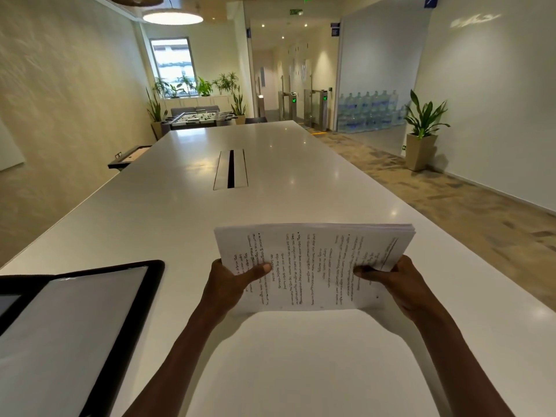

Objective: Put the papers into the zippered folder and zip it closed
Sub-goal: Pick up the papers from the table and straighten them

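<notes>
- Long and white, the bench (pixel 186 224) we stand at runs away from us down a bright office room, with a narrow cable slot (pixel 230 169) set into its middle.
- Beyond the far end we see a foosball table (pixel 197 118), leafy plants by a window, and on the right a potted plant (pixel 422 130) against the wall.
- We hold the papers (pixel 313 263) lifted above the near part of the bench, right of centre, as one thick stack with printed text facing up.
- Our left hand (pixel 231 284) has its grip pinching the stack's near left corner, thumb pressed on top and fingers hidden underneath.
- Our right hand (pixel 400 284) pinches the near right edge the same way, thumb lying across the top sheet.
- At the near left lies the zippered folder (pixel 75 326), flat on the bench, black-edged with a pale grey face, well apart from the papers.
- Whether its zip is open we cannot tell.
</notes>
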A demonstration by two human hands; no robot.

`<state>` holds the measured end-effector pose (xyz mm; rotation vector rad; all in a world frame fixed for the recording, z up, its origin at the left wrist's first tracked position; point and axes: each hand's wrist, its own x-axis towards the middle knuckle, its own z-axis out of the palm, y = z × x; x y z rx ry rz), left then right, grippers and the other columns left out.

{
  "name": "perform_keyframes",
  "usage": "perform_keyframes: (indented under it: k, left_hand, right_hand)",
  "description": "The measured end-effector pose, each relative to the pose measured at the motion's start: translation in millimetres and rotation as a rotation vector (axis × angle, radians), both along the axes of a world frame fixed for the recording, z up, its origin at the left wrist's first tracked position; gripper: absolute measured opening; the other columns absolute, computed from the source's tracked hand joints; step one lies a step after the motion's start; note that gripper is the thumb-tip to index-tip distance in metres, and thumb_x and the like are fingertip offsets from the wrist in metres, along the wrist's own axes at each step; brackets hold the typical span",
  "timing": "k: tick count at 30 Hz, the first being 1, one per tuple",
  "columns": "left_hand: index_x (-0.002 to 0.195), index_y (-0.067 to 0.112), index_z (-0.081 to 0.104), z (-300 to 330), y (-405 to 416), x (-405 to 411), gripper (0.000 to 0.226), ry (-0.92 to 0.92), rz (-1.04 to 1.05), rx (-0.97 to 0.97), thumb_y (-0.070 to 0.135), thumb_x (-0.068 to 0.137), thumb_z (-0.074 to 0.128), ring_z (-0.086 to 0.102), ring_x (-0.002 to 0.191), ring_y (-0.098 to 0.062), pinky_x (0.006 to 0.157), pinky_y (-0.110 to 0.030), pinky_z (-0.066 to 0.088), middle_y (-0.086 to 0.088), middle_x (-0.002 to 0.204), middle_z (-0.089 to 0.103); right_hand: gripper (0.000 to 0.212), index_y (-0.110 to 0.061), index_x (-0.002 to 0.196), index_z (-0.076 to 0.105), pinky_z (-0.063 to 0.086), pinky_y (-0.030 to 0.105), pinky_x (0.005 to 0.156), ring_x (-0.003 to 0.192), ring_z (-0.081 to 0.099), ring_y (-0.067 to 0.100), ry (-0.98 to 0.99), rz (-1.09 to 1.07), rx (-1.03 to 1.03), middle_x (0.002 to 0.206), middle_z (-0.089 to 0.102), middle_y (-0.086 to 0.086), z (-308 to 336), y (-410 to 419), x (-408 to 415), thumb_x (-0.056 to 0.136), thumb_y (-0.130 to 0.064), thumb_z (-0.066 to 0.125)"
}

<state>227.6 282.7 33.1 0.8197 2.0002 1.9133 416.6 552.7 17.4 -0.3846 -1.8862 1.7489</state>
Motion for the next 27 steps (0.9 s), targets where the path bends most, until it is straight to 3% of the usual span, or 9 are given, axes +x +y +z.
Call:
perform_keyframes:
  k: [8,11,14,20,23,27]
  left_hand:
    - [0.084,0.035,0.072,4.0,5.7,3.5,0.025,0.025,0.137,0.016,0.042,0.064,0.087,0.074,0.074,-0.009,0.059,-0.024,0.057,0.014,0.086,0.077]
    - [0.083,0.032,0.072,10.8,9.0,5.1,0.03,0.04,0.186,0.047,0.046,0.061,0.087,0.074,0.07,-0.008,0.055,-0.023,0.058,0.015,0.083,0.076]
    - [0.086,0.03,0.072,10.3,7.7,3.8,0.037,0.056,0.186,0.048,0.048,0.058,0.087,0.074,0.07,-0.008,0.055,-0.022,0.058,0.015,0.083,0.076]
    - [0.085,0.036,0.073,-7.2,-5.7,-0.3,0.033,0.074,0.073,-0.048,0.042,0.056,0.089,0.073,0.076,-0.005,0.055,-0.015,0.055,0.019,0.087,0.076]
    - [0.086,0.047,0.072,-8.9,-6.9,-3.0,0.033,0.075,0.042,-0.046,0.037,0.061,0.09,0.073,0.08,-0.005,0.06,-0.019,0.057,0.017,0.091,0.076]
    - [0.084,0.043,0.073,-11.6,-4.3,-3.8,0.027,0.052,0.057,-0.017,0.033,0.064,0.089,0.074,0.08,-0.007,0.061,-0.021,0.058,0.016,0.092,0.076]
  right_hand:
    - [0.042,-0.031,0.098,0.077,0.058,0.039,0.078,0.091,0.075,0.02,0.067,-0.083,0.03,0.101,0.078,-0.002,4.3,-6.4,-5.8,0.059,-0.026,0.092]
    - [0.037,-0.028,0.097,0.077,0.06,0.045,0.077,0.089,0.076,0.021,0.104,-0.113,0.021,0.1,0.078,-0.001,12.1,-4.8,-6.9,0.063,-0.019,0.09]
    - [0.035,-0.025,0.098,0.077,0.059,0.053,0.08,0.09,0.076,0.024,0.095,-0.103,0.023,0.101,0.078,0.002,11.4,-3.4,-6.4,0.067,-0.012,0.088]
    - [0.038,-0.021,0.101,0.076,0.058,0.05,0.086,0.093,0.075,0.022,0.009,-0.055,0.02,0.103,0.078,0.002,-7.9,-7.1,-2.9,0.066,-0.014,0.089]
    - [0.04,-0.026,0.099,0.077,0.058,0.047,0.085,0.092,0.075,0.021,0.006,-0.06,0.032,0.102,0.078,0.0,-6.7,-5.3,-4.4,0.062,-0.02,0.089]
    - [0.037,-0.025,0.099,0.077,0.058,0.044,0.083,0.094,0.075,0.023,0.024,-0.051,0.021,0.103,0.078,0.001,-7.0,-6.4,-6.8,0.065,-0.018,0.088]
